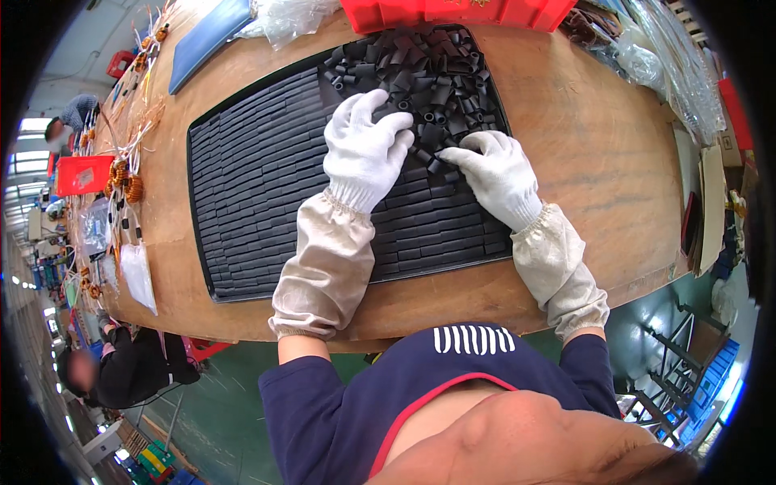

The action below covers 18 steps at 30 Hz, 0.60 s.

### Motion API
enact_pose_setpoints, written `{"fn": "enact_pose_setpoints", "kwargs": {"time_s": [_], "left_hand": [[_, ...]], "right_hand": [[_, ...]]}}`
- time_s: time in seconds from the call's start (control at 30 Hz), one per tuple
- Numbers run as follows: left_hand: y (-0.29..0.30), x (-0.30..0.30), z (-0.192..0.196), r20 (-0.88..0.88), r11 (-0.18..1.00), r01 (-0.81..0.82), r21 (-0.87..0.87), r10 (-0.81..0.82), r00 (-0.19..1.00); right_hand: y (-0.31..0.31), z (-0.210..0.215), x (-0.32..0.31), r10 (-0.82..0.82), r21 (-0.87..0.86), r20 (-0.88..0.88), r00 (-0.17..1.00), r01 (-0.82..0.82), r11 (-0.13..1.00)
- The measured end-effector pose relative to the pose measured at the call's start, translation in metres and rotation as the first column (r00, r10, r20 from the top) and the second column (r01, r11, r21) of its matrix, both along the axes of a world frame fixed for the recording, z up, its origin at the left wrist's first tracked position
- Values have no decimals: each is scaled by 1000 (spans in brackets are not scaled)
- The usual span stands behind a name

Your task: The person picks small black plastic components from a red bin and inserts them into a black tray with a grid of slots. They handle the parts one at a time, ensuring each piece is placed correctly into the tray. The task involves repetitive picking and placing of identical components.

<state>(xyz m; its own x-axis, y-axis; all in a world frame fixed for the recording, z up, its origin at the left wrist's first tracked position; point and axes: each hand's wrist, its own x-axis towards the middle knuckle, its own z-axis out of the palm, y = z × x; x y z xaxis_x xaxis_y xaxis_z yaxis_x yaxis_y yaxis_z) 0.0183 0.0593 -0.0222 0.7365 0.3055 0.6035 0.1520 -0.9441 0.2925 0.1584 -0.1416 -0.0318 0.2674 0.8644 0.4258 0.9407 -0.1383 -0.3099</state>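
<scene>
A wide black tray lies on the wooden table, mostly filled with neat rows of short black tubes. Over its far right part spreads a loose heap of black tubes. My left hand, in a white knit glove, rests at the heap's left edge with fingers bent and apart; I see nothing held in it. On the heap's near side my right hand, gloved alike, has its fingertips closed at a small black tube. Its palm side is hidden.
A red bin stands behind the tray. A blue folder-like sheet and plastic bags lie at far left. Wired copper coils and a red box line the left side. Two people are farther left. Cardboard stands right.
</scene>
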Motion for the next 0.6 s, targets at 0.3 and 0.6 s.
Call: {"fn": "enact_pose_setpoints", "kwargs": {"time_s": [0.3, 0.6], "left_hand": [[5, 0, -7, -175, 990, -111, 90, 125, 976], [4, 6, -7, 29, 987, -47, 153, 43, 999]], "right_hand": [[-1, -2, -1, -62, -8, -11, 998, 61, 998], [-6, -3, 5, -7, 244, -283, 959, 79, 967]]}}
